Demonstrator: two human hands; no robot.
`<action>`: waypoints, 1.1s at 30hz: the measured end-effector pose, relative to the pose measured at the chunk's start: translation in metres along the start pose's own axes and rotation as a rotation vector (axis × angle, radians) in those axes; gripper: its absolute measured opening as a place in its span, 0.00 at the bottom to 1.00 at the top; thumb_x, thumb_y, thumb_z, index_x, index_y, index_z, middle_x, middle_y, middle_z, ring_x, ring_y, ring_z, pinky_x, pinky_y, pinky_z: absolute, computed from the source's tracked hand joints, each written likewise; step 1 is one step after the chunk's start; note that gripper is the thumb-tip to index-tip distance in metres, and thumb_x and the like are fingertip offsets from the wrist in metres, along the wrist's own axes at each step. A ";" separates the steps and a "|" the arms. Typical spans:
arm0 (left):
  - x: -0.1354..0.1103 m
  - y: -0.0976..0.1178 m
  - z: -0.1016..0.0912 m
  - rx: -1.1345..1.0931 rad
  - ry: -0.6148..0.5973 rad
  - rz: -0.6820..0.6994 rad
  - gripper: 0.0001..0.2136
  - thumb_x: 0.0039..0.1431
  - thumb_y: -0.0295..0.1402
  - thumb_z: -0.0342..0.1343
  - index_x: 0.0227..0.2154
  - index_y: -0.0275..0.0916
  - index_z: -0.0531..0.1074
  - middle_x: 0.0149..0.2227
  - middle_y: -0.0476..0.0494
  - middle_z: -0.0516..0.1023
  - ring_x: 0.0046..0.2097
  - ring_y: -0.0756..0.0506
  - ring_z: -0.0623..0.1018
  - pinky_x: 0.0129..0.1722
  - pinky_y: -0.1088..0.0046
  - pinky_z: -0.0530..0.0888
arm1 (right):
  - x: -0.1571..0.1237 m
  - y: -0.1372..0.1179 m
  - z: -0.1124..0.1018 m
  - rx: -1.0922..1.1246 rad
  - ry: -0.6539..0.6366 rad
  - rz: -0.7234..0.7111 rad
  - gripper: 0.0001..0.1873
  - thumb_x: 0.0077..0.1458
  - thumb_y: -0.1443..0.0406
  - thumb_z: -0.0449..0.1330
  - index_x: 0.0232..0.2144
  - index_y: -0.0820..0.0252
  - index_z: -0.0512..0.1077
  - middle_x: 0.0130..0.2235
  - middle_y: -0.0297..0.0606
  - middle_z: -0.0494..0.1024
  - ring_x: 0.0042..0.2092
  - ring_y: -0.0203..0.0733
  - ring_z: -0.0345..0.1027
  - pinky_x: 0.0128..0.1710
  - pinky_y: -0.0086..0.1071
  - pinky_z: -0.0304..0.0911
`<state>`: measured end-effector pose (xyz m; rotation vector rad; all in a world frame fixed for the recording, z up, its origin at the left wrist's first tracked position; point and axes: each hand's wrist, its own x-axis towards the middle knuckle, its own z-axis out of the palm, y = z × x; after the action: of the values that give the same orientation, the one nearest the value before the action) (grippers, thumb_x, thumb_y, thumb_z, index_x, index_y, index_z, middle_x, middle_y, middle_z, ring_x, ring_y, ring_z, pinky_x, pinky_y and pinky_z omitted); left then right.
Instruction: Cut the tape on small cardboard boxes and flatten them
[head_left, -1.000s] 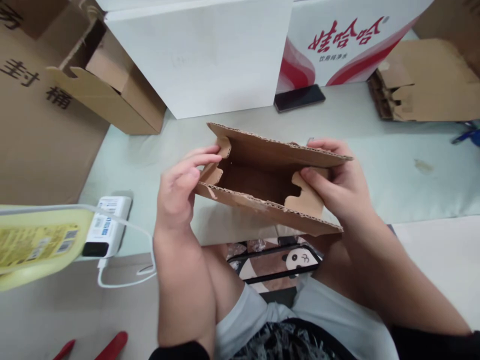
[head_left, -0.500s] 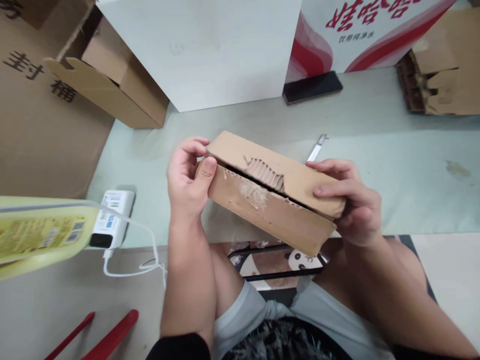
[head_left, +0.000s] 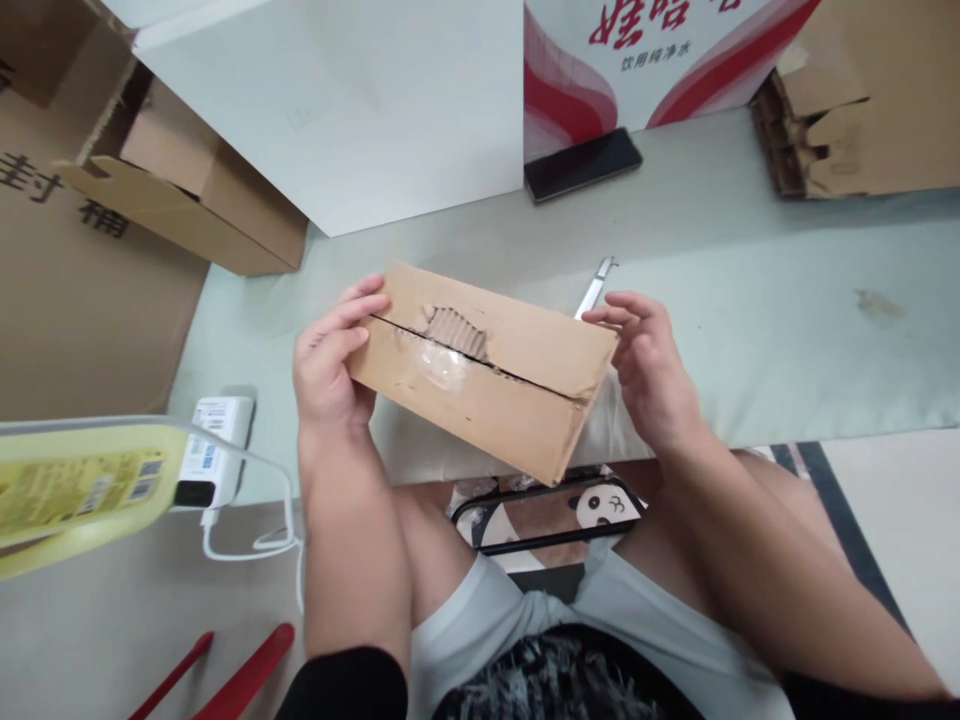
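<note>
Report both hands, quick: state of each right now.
Left hand: closed on the left end of the cardboard box, holding it.
Right hand: open, loosely curled by the box's right end; whether it touches cannot be told.

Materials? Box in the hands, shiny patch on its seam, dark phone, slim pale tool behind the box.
Box: corrugated cardboard, matte brown; torn spot bares ridged core.
Shiny patch: probably clear plastic tape, going by the glossy, see-through wrinkles.
Phone: likely glass front, smooth and dark.
Slim tool: pale grey; metal or plastic, can't tell.
</note>
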<state>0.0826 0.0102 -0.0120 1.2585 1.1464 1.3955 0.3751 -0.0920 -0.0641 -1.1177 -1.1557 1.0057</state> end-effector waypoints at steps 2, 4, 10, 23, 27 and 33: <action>0.006 -0.004 -0.007 -0.022 0.091 0.001 0.10 0.39 0.32 0.59 0.27 0.45 0.83 0.45 0.51 0.86 0.58 0.37 0.77 0.64 0.52 0.70 | 0.002 0.003 -0.002 -0.103 0.042 0.095 0.24 0.67 0.42 0.51 0.56 0.45 0.69 0.54 0.39 0.75 0.55 0.48 0.73 0.57 0.48 0.69; 0.014 -0.010 -0.016 -0.055 0.184 -0.013 0.10 0.40 0.34 0.58 0.28 0.43 0.81 0.44 0.52 0.86 0.56 0.39 0.78 0.64 0.56 0.71 | 0.003 0.001 -0.002 -0.148 -0.022 0.154 0.26 0.68 0.42 0.49 0.55 0.48 0.70 0.55 0.41 0.76 0.54 0.48 0.74 0.58 0.50 0.69; 0.020 -0.020 -0.024 -0.042 0.207 -0.185 0.19 0.49 0.54 0.58 0.34 0.43 0.75 0.37 0.52 0.84 0.50 0.42 0.79 0.47 0.63 0.79 | 0.006 -0.015 0.008 -0.178 -0.400 -0.033 0.33 0.68 0.42 0.48 0.64 0.52 0.66 0.67 0.46 0.70 0.68 0.54 0.65 0.68 0.55 0.60; -0.020 -0.036 0.030 0.089 -0.225 -0.439 0.45 0.45 0.80 0.37 0.33 0.41 0.75 0.17 0.44 0.70 0.21 0.42 0.77 0.14 0.70 0.66 | 0.004 -0.015 0.002 -0.271 -0.287 -0.418 0.36 0.66 0.44 0.52 0.72 0.41 0.54 0.77 0.35 0.49 0.78 0.53 0.40 0.75 0.59 0.46; -0.025 -0.032 0.038 0.091 -0.268 -0.555 0.46 0.45 0.80 0.41 0.40 0.40 0.75 0.18 0.46 0.71 0.16 0.46 0.73 0.11 0.73 0.56 | 0.005 -0.018 0.002 -0.294 -0.191 -0.431 0.32 0.65 0.48 0.54 0.69 0.43 0.60 0.73 0.38 0.60 0.74 0.56 0.52 0.73 0.58 0.54; -0.031 -0.025 0.051 0.079 -0.428 -0.783 0.42 0.49 0.75 0.48 0.45 0.38 0.75 0.27 0.39 0.81 0.22 0.44 0.79 0.14 0.75 0.49 | 0.006 -0.020 0.002 -0.474 -0.087 -0.445 0.26 0.62 0.48 0.55 0.61 0.38 0.70 0.66 0.34 0.69 0.75 0.60 0.46 0.75 0.66 0.39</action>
<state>0.1369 -0.0132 -0.0387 0.9314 1.2019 0.4782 0.3743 -0.0888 -0.0433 -1.1114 -1.6796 0.4463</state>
